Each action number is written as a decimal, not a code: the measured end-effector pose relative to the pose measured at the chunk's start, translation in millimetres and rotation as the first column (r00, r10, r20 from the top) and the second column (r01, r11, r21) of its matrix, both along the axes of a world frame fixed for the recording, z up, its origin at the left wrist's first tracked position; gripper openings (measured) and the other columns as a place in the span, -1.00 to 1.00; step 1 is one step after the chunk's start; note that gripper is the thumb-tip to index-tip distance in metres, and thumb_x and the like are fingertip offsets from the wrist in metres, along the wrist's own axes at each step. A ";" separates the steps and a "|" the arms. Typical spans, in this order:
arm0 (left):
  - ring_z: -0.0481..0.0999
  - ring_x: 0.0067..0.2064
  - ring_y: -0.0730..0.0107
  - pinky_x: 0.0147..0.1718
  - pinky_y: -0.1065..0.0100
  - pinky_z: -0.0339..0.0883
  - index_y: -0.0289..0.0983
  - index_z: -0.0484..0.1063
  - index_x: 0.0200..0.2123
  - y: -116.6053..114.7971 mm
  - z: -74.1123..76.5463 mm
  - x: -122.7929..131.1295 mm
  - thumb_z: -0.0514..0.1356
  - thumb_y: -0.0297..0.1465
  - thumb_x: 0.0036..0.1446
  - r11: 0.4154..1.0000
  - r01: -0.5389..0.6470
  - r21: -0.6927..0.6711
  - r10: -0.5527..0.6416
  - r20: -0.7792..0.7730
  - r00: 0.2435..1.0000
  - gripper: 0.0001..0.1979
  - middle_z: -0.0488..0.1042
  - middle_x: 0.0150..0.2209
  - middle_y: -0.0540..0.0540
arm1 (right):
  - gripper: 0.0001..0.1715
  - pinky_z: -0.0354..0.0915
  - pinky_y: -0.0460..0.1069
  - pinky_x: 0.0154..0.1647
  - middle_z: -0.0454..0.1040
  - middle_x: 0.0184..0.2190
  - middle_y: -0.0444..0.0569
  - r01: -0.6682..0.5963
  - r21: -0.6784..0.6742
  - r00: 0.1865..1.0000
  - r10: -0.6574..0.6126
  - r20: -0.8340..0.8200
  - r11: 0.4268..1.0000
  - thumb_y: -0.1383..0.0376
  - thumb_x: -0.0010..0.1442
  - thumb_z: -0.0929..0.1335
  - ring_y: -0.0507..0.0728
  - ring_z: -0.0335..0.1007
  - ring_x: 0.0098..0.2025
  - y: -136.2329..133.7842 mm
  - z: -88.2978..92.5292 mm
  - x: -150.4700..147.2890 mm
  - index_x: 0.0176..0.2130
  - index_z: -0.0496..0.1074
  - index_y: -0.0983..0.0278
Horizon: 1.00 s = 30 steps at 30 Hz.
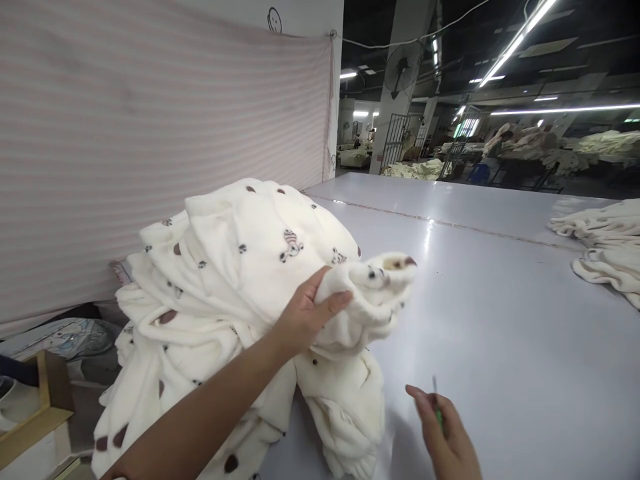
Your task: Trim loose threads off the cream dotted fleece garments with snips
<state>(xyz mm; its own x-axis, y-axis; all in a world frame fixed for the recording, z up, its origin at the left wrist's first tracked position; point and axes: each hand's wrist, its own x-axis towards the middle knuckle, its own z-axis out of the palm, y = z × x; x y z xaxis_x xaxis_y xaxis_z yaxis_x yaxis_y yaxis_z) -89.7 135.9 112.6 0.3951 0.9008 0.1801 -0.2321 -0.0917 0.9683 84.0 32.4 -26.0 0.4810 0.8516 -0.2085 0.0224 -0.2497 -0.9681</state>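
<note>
A large pile of white fleecy garments [240,267] with small bear and paw prints lies on the pale table [480,320]. My left hand [310,310] grips a bunched white fabric end [370,300], raised above the tabletop beside the pile, thumb on top. Low at the right, my right hand [443,427] is closed around a small tool with a green handle [439,416] and a thin dark tip pointing up. That tool is apart from the fabric. Below my left hand, a white sleeve-like part [347,407] hangs down over the table.
More white fabric [607,243] lies at the table's right edge. A striped pinkish curtain [165,133] hangs at the left. Below it are a wooden-edged box [53,393] and a printed bag [70,339]. Fabric heaps [530,143] and a wall fan [400,69] stand farther back.
</note>
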 end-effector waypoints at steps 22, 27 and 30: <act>0.47 -0.35 0.23 -0.38 0.39 0.26 -0.28 0.42 -0.22 -53.9 4.3 -3.5 0.17 -0.16 0.08 0.839 0.447 0.309 0.100 -0.897 0.431 -0.67 0.49 -0.35 -0.12 | -0.49 0.05 -0.23 -0.52 0.01 -0.54 -0.29 -0.076 0.112 0.896 0.117 -0.428 0.991 -0.03 -0.11 0.43 -0.11 -0.05 -0.52 21.6 41.1 -15.0 -0.35 0.19 0.21; 0.40 -0.26 -0.10 -0.36 0.13 0.24 -0.46 0.35 -0.20 -42.2 -51.0 39.8 0.17 -0.28 0.01 0.850 0.276 0.448 0.348 -0.872 0.345 -0.64 0.41 -0.29 -0.36 | -0.57 0.13 -0.21 -0.32 0.20 -0.49 -0.23 -0.110 0.218 0.943 0.172 -0.285 0.970 -0.04 -0.06 0.40 -0.04 0.13 -0.37 15.2 49.1 -22.9 -0.40 0.26 0.21; 0.35 -0.25 -0.01 -0.34 0.16 0.19 -0.36 0.29 -0.23 -29.1 -66.0 37.1 0.11 -0.35 -0.03 0.887 0.229 0.402 0.271 -0.853 0.446 -0.73 0.38 -0.28 -0.26 | -0.61 0.11 -0.20 -0.37 0.17 -0.50 -0.22 -0.141 0.284 0.957 0.204 -0.206 0.948 -0.04 0.02 0.33 -0.03 0.14 -0.37 12.9 41.9 -27.6 -0.45 0.23 0.21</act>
<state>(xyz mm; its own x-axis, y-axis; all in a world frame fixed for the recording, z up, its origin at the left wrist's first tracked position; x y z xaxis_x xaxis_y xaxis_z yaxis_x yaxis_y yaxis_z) -52.5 106.7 46.6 0.5381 0.8386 0.0848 0.7136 -0.5068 0.4837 56.5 45.3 15.9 0.2876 0.9563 -0.0523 -0.1881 0.0029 -0.9821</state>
